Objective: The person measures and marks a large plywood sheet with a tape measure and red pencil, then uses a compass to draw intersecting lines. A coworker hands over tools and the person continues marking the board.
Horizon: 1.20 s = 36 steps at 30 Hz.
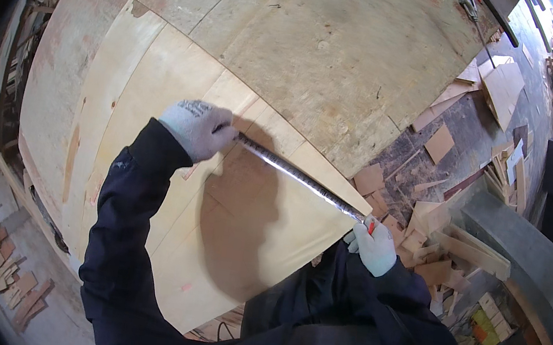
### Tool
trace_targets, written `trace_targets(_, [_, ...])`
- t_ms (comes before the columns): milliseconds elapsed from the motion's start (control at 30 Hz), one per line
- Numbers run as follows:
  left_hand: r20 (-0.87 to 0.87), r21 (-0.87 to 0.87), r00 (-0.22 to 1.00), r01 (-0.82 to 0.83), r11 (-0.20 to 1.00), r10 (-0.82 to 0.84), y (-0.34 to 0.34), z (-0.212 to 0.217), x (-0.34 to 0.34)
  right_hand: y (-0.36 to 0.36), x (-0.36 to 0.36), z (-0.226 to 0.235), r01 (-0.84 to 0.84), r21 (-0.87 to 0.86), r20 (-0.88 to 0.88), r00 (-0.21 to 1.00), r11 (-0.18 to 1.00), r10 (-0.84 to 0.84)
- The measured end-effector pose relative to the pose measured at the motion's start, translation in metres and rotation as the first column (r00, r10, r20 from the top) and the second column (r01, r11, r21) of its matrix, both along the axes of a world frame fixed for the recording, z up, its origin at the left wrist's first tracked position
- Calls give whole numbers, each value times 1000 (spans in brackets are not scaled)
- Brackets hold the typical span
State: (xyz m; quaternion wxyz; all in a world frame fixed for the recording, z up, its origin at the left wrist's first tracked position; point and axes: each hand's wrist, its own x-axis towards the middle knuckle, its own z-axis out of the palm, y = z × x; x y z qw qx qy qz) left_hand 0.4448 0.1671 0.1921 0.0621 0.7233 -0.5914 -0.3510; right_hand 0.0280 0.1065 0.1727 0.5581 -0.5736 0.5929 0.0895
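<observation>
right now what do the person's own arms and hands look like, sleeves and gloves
Both arms are covered by long, dark navy jacket sleeves, loose and creased. The left hand wears a light grey knitted work glove with a faint dark marking on its back. The right hand wears a matching pale grey knitted glove. No bare parts, cables or straps show.

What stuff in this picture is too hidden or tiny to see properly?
- Head view: the marks on the tape measure are too small and glary to read.
- The red thing, maybe a pencil, is mostly hidden inside the right hand.
- The tape's far end is covered by the left hand.
- The plywood sheet under the dark sleeve is hidden.
- The workshop at the rim is black.
</observation>
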Motion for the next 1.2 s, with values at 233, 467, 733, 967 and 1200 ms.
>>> trace_targets(233, [300,-202,953,14,979,48,-18,-9,22,-8,1,1,35,1,2,999,999,-35])
trace_targets(467, [351,-306,934,39,951,74,-25,-15,20,-16,-2,-3,-26,-46,-85,996,999,22])
trace_targets(733, [329,-294,943,49,955,53,-36,-10,22,-23,-4,-2,-45,-70,-98,994,997,38])
trace_targets(967, [364,-228,930,40,973,47,-45,-1,20,-29,-5,-6,-69,-84,-75,995,994,63])
trace_targets(1200, [-57,-349,991,-130,928,117,31,21,-74,-21,-31,17,85,139,162,981,987,-107])
